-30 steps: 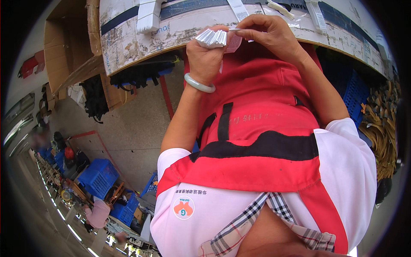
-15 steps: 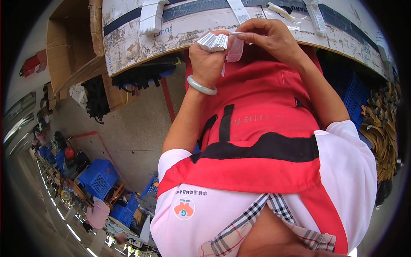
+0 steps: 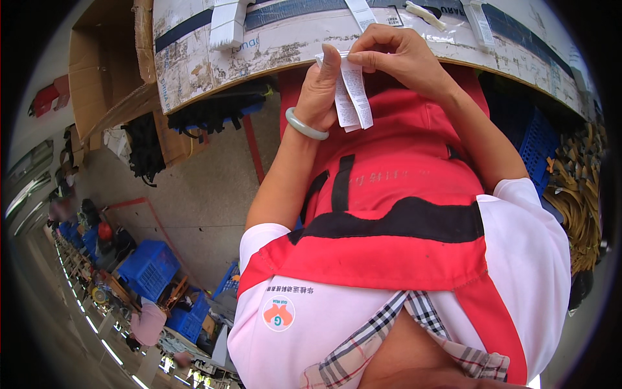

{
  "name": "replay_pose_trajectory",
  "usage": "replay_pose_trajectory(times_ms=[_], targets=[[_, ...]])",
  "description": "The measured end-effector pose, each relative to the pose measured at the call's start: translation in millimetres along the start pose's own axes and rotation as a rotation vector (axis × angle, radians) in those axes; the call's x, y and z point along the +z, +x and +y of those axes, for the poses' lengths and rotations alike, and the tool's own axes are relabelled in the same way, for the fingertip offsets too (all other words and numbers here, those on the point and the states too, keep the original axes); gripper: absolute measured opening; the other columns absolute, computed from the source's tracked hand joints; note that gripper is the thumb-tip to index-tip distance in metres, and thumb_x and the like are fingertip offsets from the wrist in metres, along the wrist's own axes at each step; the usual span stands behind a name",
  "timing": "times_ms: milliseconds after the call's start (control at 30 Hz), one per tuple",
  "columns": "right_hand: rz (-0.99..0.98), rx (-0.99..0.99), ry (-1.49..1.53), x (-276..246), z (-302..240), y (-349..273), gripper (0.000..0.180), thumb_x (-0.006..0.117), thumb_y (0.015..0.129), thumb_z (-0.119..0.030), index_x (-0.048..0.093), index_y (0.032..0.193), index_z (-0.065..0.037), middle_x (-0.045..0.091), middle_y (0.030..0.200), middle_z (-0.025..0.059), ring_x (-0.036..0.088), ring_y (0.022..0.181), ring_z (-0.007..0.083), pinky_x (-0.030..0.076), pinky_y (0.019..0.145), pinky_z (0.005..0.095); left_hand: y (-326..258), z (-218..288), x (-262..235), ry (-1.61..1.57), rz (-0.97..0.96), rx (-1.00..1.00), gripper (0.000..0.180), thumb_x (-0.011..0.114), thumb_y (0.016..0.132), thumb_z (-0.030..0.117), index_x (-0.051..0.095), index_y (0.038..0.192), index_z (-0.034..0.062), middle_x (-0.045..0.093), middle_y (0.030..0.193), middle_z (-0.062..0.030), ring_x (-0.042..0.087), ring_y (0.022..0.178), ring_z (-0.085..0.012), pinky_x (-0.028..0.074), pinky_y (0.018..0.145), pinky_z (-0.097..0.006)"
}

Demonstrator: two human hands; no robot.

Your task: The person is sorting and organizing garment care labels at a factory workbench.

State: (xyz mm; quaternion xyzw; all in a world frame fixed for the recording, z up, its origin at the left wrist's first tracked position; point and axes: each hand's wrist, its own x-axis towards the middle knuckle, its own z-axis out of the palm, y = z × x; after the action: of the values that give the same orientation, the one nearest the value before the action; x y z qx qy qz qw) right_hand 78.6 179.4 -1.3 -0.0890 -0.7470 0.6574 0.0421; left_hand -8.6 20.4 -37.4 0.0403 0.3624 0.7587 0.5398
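A bundle of white printed fabric labels (image 3: 354,97) hangs at the near side of the table, over my red apron (image 3: 402,142). My left hand (image 3: 319,94), with a pale bangle on its wrist, is closed on the bundle from the left, thumb pointing up. The thumb and forefinger of my right hand (image 3: 405,63) pinch the upper end of the labels. The fingers of my left hand behind the labels are hidden.
On the worn, cardboard-covered table (image 3: 278,45) lie a stack of white labels (image 3: 228,24), more label strips (image 3: 361,14) and a small pale bundle (image 3: 425,15). An opened carton (image 3: 107,71) stands left. A blue crate (image 3: 536,149) and stacked brown pieces (image 3: 576,194) are at right.
My left hand has turned, so the labels' printed faces show instead of their stacked edges. My right hand has moved slightly left and still pinches at the top.
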Motion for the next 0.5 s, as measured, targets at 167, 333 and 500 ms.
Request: replay_pose_trajectory(times_ms=[167, 333, 500], targets=[[0.037, -0.021, -0.043, 7, 12, -2, 0.015, 0.066, 0.091, -0.015, 0.069, 0.097, -0.001, 0.063, 0.083, 0.0024, 0.059, 0.078, 0.0096, 0.049, 0.072, 0.0235, -2, 0, -11, 0.183, -0.029, -0.036, 0.025, 0.069, 0.091, 0.024, 0.064, 0.101, 0.0023, 0.064, 0.086, -0.0037, 0.06, 0.075, -0.0099, 0.048, 0.065, -0.022], [0.263, -0.263, -0.622, -27, 29, 35, 0.016, 0.066, 0.091, -0.016, 0.07, 0.101, -0.004, 0.064, 0.096, 0.0033, 0.06, 0.088, 0.0141, 0.048, 0.078, 0.0275, 1, 3, -8, 0.134, -0.001, 0.001, 0.018, 0.07, 0.088, 0.012, 0.064, 0.102, 0.0003, 0.064, 0.081, -0.0055, 0.063, 0.066, -0.0136, 0.051, 0.056, -0.026], [0.388, -0.418, -0.8, -48, 56, 59, 0.014, 0.077, 0.076, -0.013, 0.074, 0.089, -0.01, 0.062, 0.091, 0.0098, 0.06, 0.084, 0.0283, 0.05, 0.074, 0.0378, 2, 5, -4, 0.277, 0.029, -0.029, 0.017, 0.069, 0.089, 0.01, 0.063, 0.101, 0.0013, 0.064, 0.083, -0.0055, 0.059, 0.068, -0.0118, 0.047, 0.055, -0.025]])
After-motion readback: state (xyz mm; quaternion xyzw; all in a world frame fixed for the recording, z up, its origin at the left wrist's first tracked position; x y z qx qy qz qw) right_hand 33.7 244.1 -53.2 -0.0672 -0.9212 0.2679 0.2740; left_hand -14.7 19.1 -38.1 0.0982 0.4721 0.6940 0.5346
